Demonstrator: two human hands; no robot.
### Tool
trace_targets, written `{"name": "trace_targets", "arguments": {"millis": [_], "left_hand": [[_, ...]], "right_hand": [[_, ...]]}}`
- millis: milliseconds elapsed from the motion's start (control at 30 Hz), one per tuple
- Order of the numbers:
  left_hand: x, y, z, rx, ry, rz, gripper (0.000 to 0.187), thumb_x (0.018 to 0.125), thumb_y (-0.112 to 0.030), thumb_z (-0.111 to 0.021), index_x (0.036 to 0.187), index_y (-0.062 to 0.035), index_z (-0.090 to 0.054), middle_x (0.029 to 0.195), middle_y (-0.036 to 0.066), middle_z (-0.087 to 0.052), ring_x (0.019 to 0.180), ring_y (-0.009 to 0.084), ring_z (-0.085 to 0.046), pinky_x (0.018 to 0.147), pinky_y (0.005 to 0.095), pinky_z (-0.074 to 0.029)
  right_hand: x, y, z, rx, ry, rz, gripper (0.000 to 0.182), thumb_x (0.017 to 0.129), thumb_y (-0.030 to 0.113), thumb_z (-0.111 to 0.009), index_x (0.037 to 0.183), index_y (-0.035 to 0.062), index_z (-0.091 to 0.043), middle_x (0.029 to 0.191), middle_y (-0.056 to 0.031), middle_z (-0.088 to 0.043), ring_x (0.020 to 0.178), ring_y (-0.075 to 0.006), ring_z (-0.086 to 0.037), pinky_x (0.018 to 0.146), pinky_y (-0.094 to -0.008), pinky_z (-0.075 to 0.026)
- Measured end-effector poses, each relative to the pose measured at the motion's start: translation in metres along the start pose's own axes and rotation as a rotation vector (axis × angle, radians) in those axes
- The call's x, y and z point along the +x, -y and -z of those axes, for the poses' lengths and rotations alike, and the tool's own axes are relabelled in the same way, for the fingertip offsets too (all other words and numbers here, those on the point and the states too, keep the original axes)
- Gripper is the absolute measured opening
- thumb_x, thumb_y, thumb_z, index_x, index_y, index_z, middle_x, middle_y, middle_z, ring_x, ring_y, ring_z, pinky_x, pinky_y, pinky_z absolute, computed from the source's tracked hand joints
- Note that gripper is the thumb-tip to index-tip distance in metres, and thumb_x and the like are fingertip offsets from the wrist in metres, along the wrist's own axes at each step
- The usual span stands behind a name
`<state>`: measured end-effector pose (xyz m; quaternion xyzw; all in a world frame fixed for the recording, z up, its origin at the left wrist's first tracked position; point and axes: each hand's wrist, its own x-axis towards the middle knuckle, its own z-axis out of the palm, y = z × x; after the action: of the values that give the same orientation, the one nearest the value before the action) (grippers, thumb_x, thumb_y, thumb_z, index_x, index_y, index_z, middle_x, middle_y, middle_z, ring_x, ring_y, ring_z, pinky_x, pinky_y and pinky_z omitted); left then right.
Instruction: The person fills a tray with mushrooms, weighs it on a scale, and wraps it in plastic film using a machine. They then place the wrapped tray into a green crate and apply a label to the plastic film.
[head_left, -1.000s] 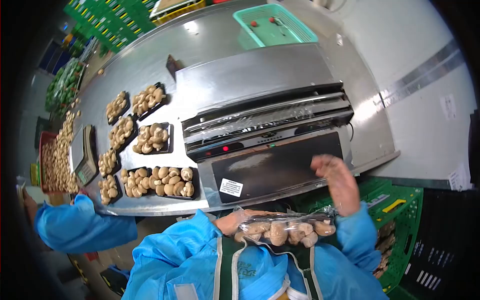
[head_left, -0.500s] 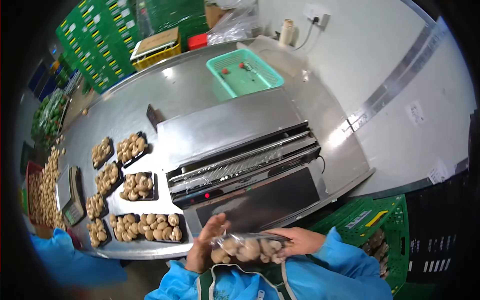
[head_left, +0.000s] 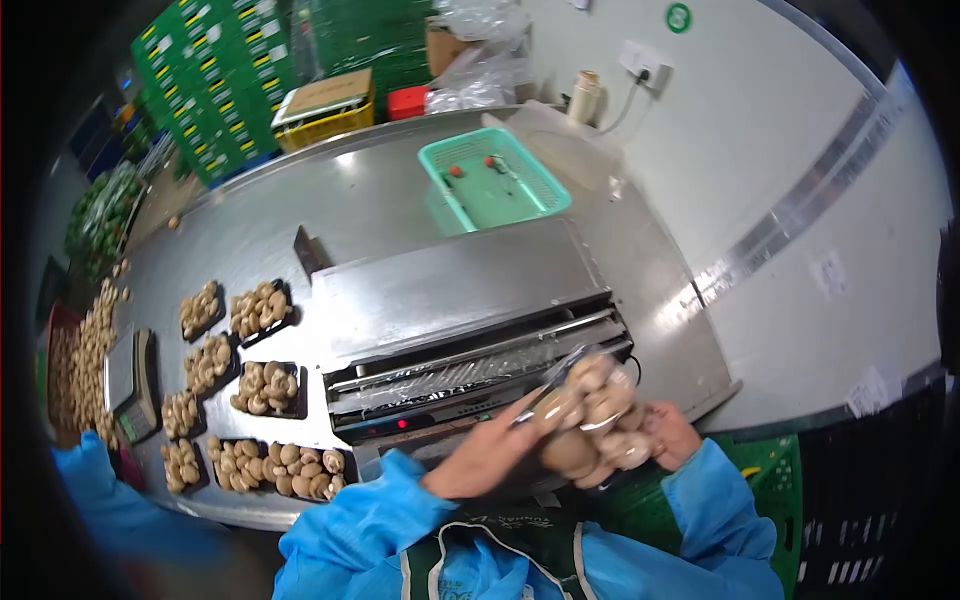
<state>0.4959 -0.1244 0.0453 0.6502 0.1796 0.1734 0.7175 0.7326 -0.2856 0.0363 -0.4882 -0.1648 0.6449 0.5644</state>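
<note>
A film-wrapped tray of mushrooms (head_left: 597, 415) is tilted up between my two hands, over the front right of the wrapping machine. My left hand (head_left: 490, 452) grips its left edge. On the tray's right side, the fingers of my right hand (head_left: 672, 435) are closed round the edge. Just behind stands the film wrapping machine (head_left: 450, 305), with clear film lying across its rollers and a red light lit on its front. Part of the machine's dark front plate is hidden by my hands and the tray.
Several unwrapped mushroom trays (head_left: 268, 388) stand at left, near a weighing scale (head_left: 130, 385) and loose mushrooms (head_left: 90, 350). A turquoise basket (head_left: 555, 195) sits behind the machine. A green crate (head_left: 770, 490) is low at right. Another person's blue sleeve (head_left: 110, 500) shows at lower left.
Both hands have moved the wrapped mushroom tray up and to the right, tipping it from lying nearly level to tilted. The camera view has shifted slightly.
</note>
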Motion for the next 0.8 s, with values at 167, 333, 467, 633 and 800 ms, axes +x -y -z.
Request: {"name": "trace_targets", "arguments": {"millis": [167, 333, 467, 633, 800], "left_hand": [[0.026, 0.003, -0.009, -0.32, -0.02, 0.003, 0.042, 0.098, -0.032, -0.037, 0.122, 0.0002, -0.048, 0.111, 0.007, -0.056, 0.104, 0.0132, -0.05, 0.091, 0.0297, -0.04], [0.043, 0.0, -0.015, -0.984, -0.333, 0.11, 0.064, 0.095, -0.053, -0.021, 0.133, -0.0037, -0.036, 0.13, 0.016, -0.047, 0.119, 0.0288, -0.048, 0.102, 0.0419, -0.038], [0.063, -0.011, -0.019, -1.054, -0.302, 0.186, 0.059, 0.096, -0.052, -0.025, 0.125, -0.0044, -0.043, 0.118, 0.013, -0.055, 0.105, 0.0232, -0.057, 0.09, 0.0385, -0.049], [0.078, 0.009, -0.028, -0.631, -0.343, -0.181, 0.05, 0.098, -0.026, -0.042, 0.138, -0.0007, -0.029, 0.133, 0.011, -0.043, 0.122, 0.0168, -0.041, 0.103, 0.0289, -0.031], [-0.039, 0.001, 0.035, -0.14, -0.739, -0.078, 0.032, 0.09, -0.015, -0.052, 0.121, -0.004, -0.055, 0.113, 0.007, -0.06, 0.107, 0.0144, -0.053, 0.094, 0.0295, -0.04]], "right_hand": [[0.034, 0.001, -0.002, 0.14, 0.145, 0.077, 0.056, 0.091, 0.027, -0.056, 0.134, 0.0015, -0.031, 0.128, -0.0137, -0.048, 0.117, -0.0256, -0.05, 0.094, -0.0377, -0.045], [0.051, -0.014, -0.038, -0.114, 0.132, 0.128, 0.078, 0.074, 0.033, -0.076, 0.132, 0.0016, -0.035, 0.123, -0.0092, -0.05, 0.112, -0.02, -0.05, 0.094, -0.0334, -0.042], [0.048, 0.004, -0.027, 0.111, 0.09, 0.073, 0.066, 0.072, 0.021, -0.078, 0.124, 0.0027, -0.041, 0.113, -0.0114, -0.055, 0.101, -0.0236, -0.059, 0.083, -0.0398, -0.053], [0.085, 0.022, 0.079, 0.322, 0.306, 0.091, 0.048, 0.092, 0.035, -0.05, 0.132, 0.0101, -0.04, 0.123, -0.0098, -0.051, 0.107, -0.0248, -0.055, 0.088, -0.0412, -0.051], [0.129, 0.11, 0.134, 0.227, -0.409, 0.434, 0.045, 0.095, 0.034, -0.047, 0.131, 0.0074, -0.043, 0.126, -0.0119, -0.05, 0.11, -0.0252, -0.053, 0.092, -0.0391, -0.049]]}}
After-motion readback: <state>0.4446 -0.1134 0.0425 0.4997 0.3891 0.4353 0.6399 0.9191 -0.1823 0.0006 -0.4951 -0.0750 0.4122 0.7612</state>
